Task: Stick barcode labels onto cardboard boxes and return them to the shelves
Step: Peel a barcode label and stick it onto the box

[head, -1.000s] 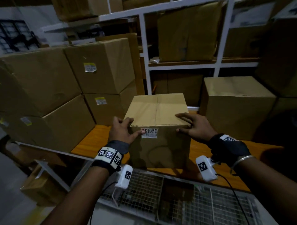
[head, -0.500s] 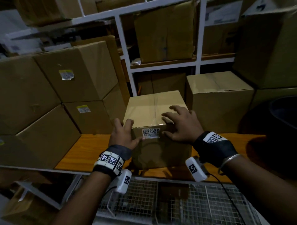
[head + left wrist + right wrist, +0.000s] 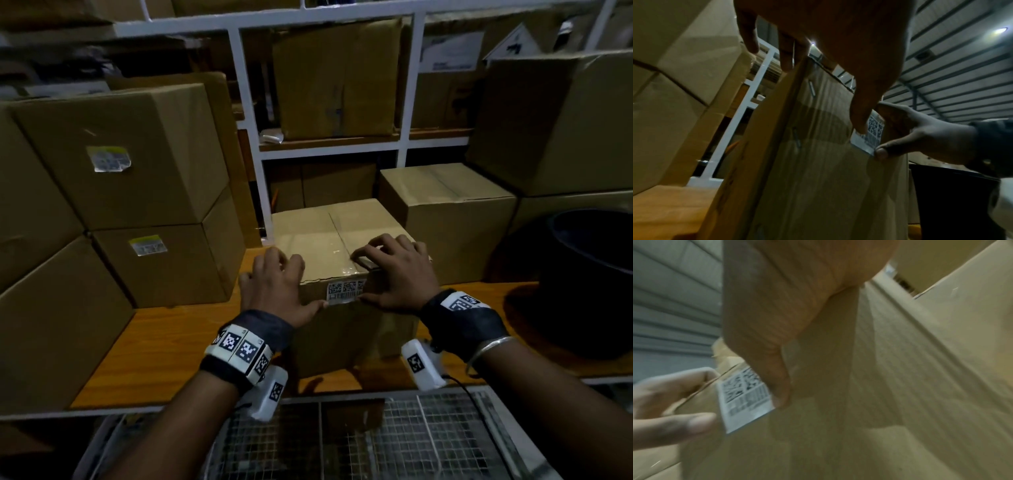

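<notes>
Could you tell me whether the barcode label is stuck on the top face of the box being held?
No, the barcode label sits on the box's front face, just below its top edge, between both thumbs.

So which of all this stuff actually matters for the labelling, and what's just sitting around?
In use:
small brown cardboard box
white barcode label
left hand
right hand
orange wooden shelf

Just lying about:
stacked labelled cartons
dark round tub

Barcode label on box front: codes only, text unreadable.
</notes>
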